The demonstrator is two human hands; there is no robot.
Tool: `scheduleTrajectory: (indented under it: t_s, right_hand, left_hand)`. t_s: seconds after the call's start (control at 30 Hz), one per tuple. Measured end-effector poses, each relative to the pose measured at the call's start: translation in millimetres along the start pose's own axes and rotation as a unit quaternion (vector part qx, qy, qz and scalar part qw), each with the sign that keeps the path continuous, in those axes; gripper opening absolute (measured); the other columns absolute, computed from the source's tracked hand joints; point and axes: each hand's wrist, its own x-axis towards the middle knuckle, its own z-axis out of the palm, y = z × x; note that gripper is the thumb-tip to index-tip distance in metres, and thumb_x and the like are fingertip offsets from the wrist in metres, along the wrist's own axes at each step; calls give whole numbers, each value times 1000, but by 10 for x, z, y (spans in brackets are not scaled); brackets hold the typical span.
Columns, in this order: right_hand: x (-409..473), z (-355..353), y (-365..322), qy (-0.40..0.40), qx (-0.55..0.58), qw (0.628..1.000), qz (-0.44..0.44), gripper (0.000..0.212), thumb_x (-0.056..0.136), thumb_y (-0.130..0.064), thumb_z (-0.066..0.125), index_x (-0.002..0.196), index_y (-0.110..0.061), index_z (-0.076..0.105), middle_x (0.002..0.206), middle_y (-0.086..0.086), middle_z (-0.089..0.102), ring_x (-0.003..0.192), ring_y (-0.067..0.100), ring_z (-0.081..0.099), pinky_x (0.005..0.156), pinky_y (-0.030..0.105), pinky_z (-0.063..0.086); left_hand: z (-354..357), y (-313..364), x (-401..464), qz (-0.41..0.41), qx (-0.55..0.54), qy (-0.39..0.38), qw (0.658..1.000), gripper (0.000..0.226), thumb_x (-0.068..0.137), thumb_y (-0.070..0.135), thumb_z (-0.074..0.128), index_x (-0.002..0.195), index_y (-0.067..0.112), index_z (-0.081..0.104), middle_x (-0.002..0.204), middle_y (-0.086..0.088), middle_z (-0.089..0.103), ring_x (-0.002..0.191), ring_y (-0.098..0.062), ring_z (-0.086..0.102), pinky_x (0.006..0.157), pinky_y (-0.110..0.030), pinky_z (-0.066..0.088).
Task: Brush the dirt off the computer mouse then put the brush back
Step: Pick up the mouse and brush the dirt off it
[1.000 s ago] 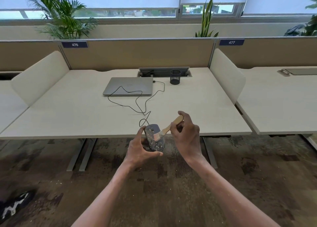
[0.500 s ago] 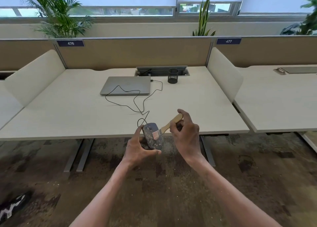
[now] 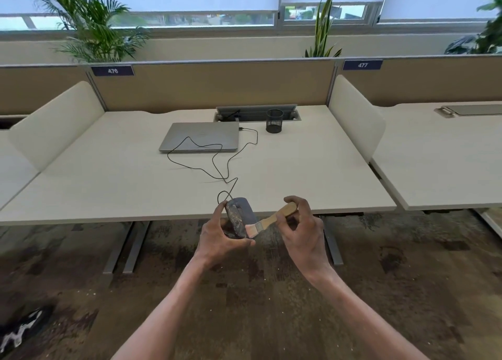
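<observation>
A dark wired computer mouse (image 3: 240, 218), speckled with pale dirt on its left side, is held tilted in front of the desk's near edge. My left hand (image 3: 218, 240) grips it from the left and below. My right hand (image 3: 304, 232) pinches the wooden handle of a small paintbrush (image 3: 274, 218). The brush's bristles touch the lower right part of the mouse. The mouse's black cable (image 3: 217, 164) runs over the desk to the closed grey laptop (image 3: 201, 136).
The pale desk (image 3: 108, 185) carries a black mesh pen cup (image 3: 274, 120) beside a cable hatch at the back. Curved side screens (image 3: 355, 115) and a back partition bound the desk. Patterned brown carpet lies below, with desk legs (image 3: 127, 248) under the front edge.
The brush has swept from the middle of the mouse down to its lower right end. The mouse has tilted a little, showing more of its dirty left side.
</observation>
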Motion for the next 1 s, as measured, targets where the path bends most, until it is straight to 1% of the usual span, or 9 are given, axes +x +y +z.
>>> scheduleTrajectory:
  t_s: [0.1,0.2,0.33,0.5,0.57,0.73,0.83,0.9,1.0]
  right_hand:
    - [6,-16,17,7,0,1000,-1,36,93,-13,70,125,-12,53,77,-10,63,73,-13,64,58,0,44]
    - [51,-31,-1,35,11,999,-3,36,93,-17,70,125,-16,53,81,-7,67,69,-3,67,60,5,50]
    - [106,12,-62,38,35,999,2,38,94,-20,69,128,-17,52,90,-4,71,80,4,71,67,12,58]
    - [102,25,-12,26,22,999,20,38,94,-17,69,128,-13,53,84,-9,68,75,-5,68,65,8,55]
    - [108,-3,28,30,20,999,30,38,94,-15,70,128,-12,53,83,-9,67,74,-9,67,64,4,52]
    - [133,-77,79,46,10,997,53,41,94,-15,69,131,-13,53,85,-5,70,73,-6,66,63,4,53]
    - [180,-103,62,66,29,996,59,40,94,-15,69,130,-13,53,90,-3,71,77,-1,69,66,8,55]
    - [217,-84,20,76,42,995,56,38,94,-17,70,128,-13,54,92,-1,73,80,6,72,70,15,59]
    - [240,-19,-38,69,55,995,55,37,94,-16,69,128,-12,55,90,-4,73,80,7,74,70,19,61]
  left_hand:
    - [3,-14,27,1,-2,3,1000,127,47,50,99,152,31,31,104,2,75,73,8,70,63,-5,52]
    - [-8,-9,34,1,-11,8,1000,128,45,54,98,152,31,32,97,20,65,72,9,69,59,-1,48]
    - [6,1,45,8,-12,7,1000,131,45,54,98,154,30,30,95,27,61,73,12,68,60,0,46]
    - [26,15,47,16,-12,10,1000,128,46,52,99,153,31,32,96,26,65,76,13,67,61,-1,47]
    - [18,11,44,18,-14,13,1000,127,46,52,99,152,29,33,97,33,60,80,19,64,63,1,46]
    - [-10,21,54,23,-6,19,1000,131,46,51,98,155,23,31,105,23,55,85,37,50,64,8,39]
    - [-39,22,63,14,-16,12,1000,134,45,56,97,156,27,28,96,26,59,82,25,61,63,4,43]
    - [-45,22,75,12,-22,7,1000,135,45,57,97,156,30,26,94,26,63,81,17,66,63,2,45]
    - [-42,45,92,17,-24,8,1000,133,45,58,96,155,33,27,94,25,64,80,13,68,63,1,47]
